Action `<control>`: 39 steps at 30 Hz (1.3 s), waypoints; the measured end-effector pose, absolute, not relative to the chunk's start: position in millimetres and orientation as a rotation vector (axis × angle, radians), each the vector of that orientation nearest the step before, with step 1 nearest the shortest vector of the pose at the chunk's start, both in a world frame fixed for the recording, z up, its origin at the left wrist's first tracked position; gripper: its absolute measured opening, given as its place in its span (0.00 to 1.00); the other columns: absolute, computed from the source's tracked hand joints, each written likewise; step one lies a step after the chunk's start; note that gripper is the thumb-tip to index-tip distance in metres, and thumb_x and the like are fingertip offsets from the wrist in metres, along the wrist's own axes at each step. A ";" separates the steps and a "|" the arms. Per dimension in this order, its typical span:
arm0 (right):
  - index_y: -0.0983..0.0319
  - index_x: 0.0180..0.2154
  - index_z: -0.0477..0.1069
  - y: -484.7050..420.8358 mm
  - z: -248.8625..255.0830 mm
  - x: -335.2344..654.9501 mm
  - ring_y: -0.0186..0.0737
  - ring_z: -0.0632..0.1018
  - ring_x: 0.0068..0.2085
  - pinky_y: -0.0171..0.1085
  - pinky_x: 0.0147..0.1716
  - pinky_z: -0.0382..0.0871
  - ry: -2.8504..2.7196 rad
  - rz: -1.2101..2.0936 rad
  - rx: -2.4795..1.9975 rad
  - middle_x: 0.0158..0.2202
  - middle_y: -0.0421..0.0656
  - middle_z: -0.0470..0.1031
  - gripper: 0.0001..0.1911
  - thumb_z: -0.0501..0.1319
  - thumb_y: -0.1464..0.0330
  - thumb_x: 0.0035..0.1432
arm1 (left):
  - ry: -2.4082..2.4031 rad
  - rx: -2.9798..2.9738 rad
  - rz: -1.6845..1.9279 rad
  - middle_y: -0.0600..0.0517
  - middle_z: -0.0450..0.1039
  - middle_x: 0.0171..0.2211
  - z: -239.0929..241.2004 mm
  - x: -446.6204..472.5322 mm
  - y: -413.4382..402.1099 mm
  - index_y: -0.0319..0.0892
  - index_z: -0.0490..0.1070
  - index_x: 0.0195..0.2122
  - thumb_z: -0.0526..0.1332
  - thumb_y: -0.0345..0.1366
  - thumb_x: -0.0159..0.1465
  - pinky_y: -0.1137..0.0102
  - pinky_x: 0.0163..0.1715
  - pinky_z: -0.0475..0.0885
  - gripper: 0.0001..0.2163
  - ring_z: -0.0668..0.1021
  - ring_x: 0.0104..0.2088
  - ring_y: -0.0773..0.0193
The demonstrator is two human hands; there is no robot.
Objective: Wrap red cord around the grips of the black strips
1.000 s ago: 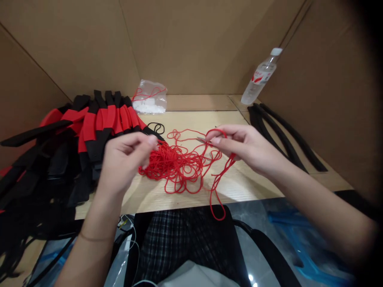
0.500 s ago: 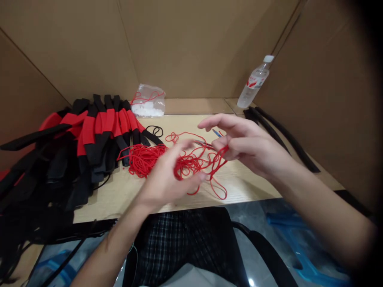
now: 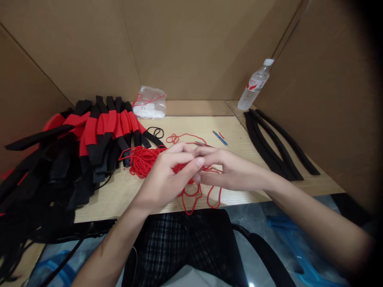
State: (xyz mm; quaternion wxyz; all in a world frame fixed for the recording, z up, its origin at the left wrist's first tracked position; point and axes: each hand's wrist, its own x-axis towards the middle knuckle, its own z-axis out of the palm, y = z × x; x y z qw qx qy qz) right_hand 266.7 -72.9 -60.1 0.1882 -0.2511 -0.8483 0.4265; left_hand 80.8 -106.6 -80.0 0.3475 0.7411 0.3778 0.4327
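A tangled heap of red cord (image 3: 143,161) lies on the wooden table, partly covered by my hands. My left hand (image 3: 172,171) is closed over the heap's right part, its thumb pressed near the fingertips of my right hand (image 3: 223,165). Both hands meet, and red cord runs between and beneath them. Loops of it hang toward the table's front edge. My fingers hide the exact place where the cord is pinched. Just behind them, the tip of a metal tool (image 3: 200,143) shows, mostly covered.
Red-and-black strap-like pieces (image 3: 104,123) are piled at the left. At the back stand a clear bag (image 3: 149,105) with white bits and a water bottle (image 3: 254,87). A blue pen-like tool (image 3: 220,138) and black strips (image 3: 269,147) lie at the right. Cardboard walls (image 3: 185,48) enclose the table.
My right hand has moved left and down, carrying red cord to my left hand. The fingers of both hands have closed together. The blue tool and black strips are now uncovered.
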 end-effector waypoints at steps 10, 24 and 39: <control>0.65 0.40 0.74 -82.4 -57.7 261.1 0.34 0.79 0.30 0.33 0.33 0.74 -1.395 2.106 -0.522 0.31 0.44 0.79 0.19 0.53 0.57 0.68 | 0.450 1.265 0.821 0.49 0.74 0.29 -120.7 92.8 -106.4 0.42 0.71 0.46 0.61 0.65 0.52 0.66 0.33 0.73 0.32 0.77 0.30 0.62; 0.66 0.37 0.78 -98.3 -62.1 282.7 0.39 0.79 0.40 0.29 0.26 0.74 -2.107 2.075 -1.148 0.40 0.51 0.79 0.16 0.57 0.62 0.63 | 0.732 1.140 0.833 0.61 0.48 0.16 -94.6 67.9 -106.1 0.42 0.55 0.19 0.58 0.42 0.64 0.74 0.15 0.44 0.19 0.50 0.15 0.76; 0.55 0.58 0.68 -102.4 -58.7 268.8 0.40 0.74 0.58 0.45 0.58 0.65 -1.372 1.830 -0.721 0.60 0.41 0.71 0.24 0.43 0.60 0.69 | 0.685 1.303 0.700 0.59 0.52 0.17 -136.2 102.8 -124.6 0.42 0.57 0.22 0.54 0.52 0.67 0.72 0.17 0.49 0.22 0.55 0.17 0.73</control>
